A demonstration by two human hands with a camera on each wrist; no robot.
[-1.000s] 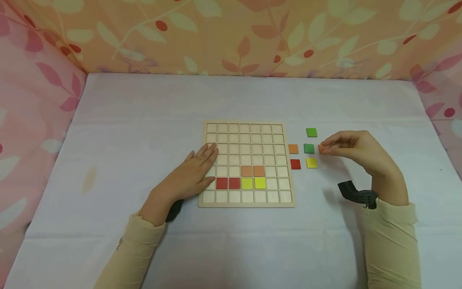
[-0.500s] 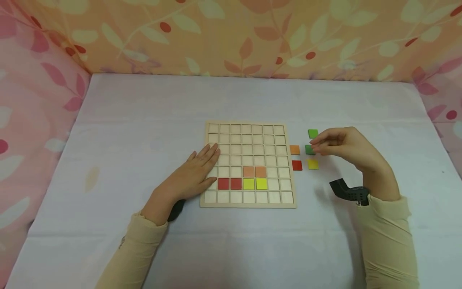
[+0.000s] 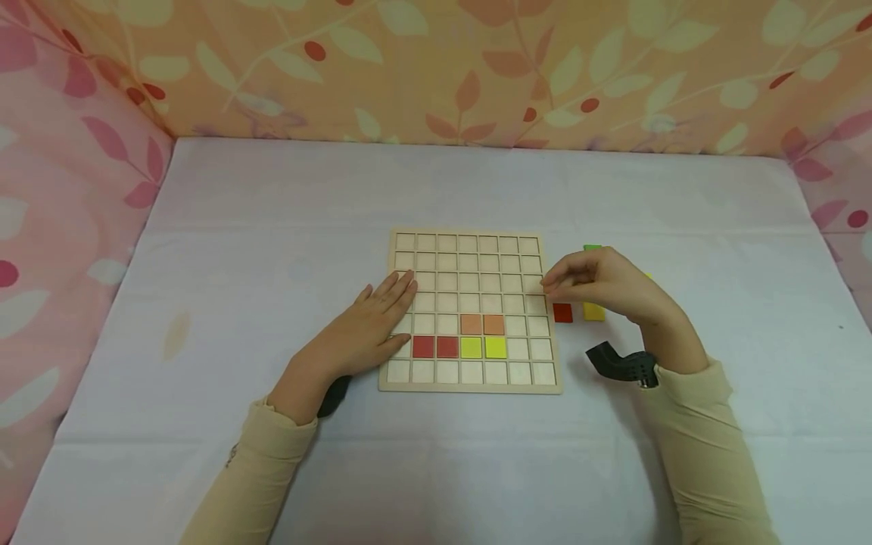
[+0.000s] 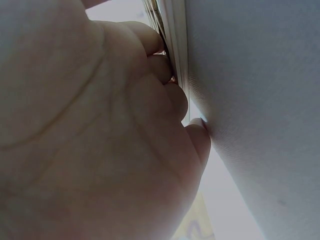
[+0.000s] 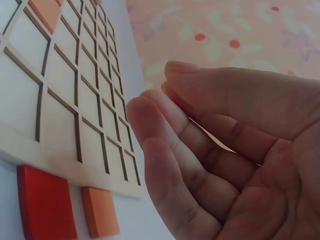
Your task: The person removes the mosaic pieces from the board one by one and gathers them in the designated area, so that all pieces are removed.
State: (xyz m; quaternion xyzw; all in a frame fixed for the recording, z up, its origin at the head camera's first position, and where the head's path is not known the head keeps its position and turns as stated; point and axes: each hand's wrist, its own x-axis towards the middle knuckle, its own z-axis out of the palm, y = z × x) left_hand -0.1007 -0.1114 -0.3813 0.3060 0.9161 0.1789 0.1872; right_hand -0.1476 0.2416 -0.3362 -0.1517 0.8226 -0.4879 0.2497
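My left hand (image 3: 368,318) lies flat, its fingers on the left edge of a wooden grid board (image 3: 470,384). In the left wrist view, the palm (image 4: 100,130) fills much of the picture beside the board's edge. My right hand (image 3: 613,288) is over the board's right edge, thumb and fingertips drawn together in a pinch. The orange tile it pinched earlier is hidden by the fingers now. In the right wrist view, this hand (image 5: 215,145) hangs beside the grid. Two dark red tiles (image 3: 423,347), two yellow tiles (image 3: 471,347) and two light orange tiles (image 3: 471,325) sit in cells.
Right of the board lie a red tile (image 3: 562,312), a yellow tile (image 3: 594,311) and a green tile (image 3: 593,247), partly behind the hand. An orange tile (image 5: 101,212) lies by the board's edge. The table has a white cloth (image 3: 436,469); patterned curtains (image 3: 409,68) stand around it.
My right hand has moved left from the loose tiles to the board's right edge, after pinching an orange tile. My left hand stays on the board.
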